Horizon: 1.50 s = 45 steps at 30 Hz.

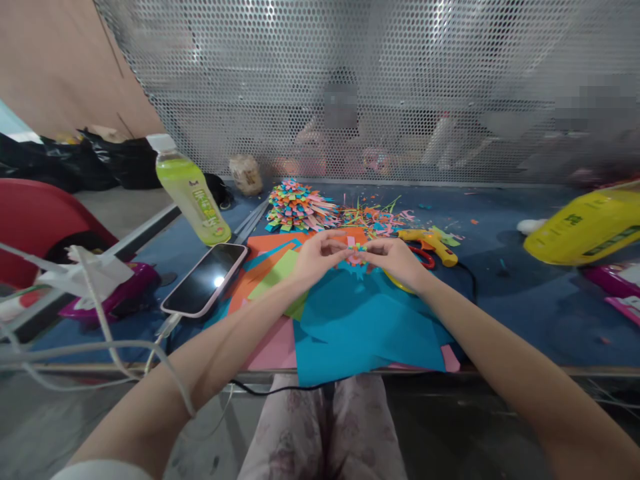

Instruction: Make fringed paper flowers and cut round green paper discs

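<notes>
Between my two hands is a small bunch of cut coloured paper strips (357, 253), pink, orange, blue and green. My left hand (323, 257) pinches it from the left, and my right hand (393, 259) from the right, fingertips nearly meeting. How the strips are joined cannot be made out. Under the hands lie blue paper sheets (370, 327), with orange, green and pink sheets showing at the left. Close behind my right hand are a yellow glue gun (433, 245) and red-handled scissors (424, 259), partly hidden. A heap of paper-strip pieces (295, 208) stands beyond my left hand.
Loose paper scraps (373, 217) lie at the back. At left are a phone (205, 280) on a cable, a green drink bottle (190, 190) and a white charger (95, 270). A yellow bottle (585, 227) stands at right. A perforated metal panel (280, 80) closes off the back.
</notes>
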Motion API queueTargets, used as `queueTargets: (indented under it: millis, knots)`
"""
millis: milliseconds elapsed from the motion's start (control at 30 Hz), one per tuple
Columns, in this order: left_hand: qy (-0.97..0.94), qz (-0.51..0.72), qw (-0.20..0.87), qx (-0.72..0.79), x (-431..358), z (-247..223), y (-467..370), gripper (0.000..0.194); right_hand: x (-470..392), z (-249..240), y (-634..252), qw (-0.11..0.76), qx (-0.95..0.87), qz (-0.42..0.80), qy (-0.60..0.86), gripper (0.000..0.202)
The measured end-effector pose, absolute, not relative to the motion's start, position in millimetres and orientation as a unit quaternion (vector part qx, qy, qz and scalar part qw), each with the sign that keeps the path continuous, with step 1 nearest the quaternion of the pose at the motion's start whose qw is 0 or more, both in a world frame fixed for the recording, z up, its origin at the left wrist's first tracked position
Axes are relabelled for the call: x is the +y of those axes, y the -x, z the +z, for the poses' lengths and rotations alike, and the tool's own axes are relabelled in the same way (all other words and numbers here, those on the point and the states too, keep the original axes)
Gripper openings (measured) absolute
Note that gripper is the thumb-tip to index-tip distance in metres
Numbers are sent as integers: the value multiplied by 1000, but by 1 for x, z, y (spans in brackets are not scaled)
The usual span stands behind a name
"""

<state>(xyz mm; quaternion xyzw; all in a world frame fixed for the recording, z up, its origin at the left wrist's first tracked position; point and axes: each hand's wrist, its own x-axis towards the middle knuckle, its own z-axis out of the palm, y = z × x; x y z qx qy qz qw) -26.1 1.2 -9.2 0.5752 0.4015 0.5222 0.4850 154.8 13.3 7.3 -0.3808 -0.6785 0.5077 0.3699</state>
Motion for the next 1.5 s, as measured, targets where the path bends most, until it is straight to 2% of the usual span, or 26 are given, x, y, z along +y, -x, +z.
queueTargets:
  millis: [233,467,600,700,767,900,1033,1167,1267,1367,1500]
  knots:
    - [-551,566,464,401,-2,-6,28,44,18,-8,-150,359,-641,576,360,40]
    - [-507,620,444,402,5,-9,30,38,17,-7,-151,319,-631,614,351,24]
    - [-477,653,427,405,14,-13,36,36,20,0,-159,376,-609,596,362,22]
    - [-448,675,426,403,17,-14,38,38,26,2,-167,427,-627,528,383,18]
    - [-435,687,421,403,18,-14,39,40,28,1,-170,414,-700,428,395,17]
    - [-417,708,411,395,18,-14,41,39,23,-4,-161,275,-897,184,293,25]
    - [-396,715,412,402,19,-14,41,39,13,-10,-144,161,-954,50,249,38]
    - [-390,713,422,401,20,-14,39,41,5,-9,-140,115,-968,39,218,39]
    - [-389,713,425,400,19,-12,38,40,1,-5,-143,113,-971,61,200,37]
    - [-399,706,420,407,18,-11,37,35,-1,-2,-144,120,-972,28,202,36]
    - [-421,690,424,408,15,-11,36,31,-3,-2,-143,96,-988,15,123,35]
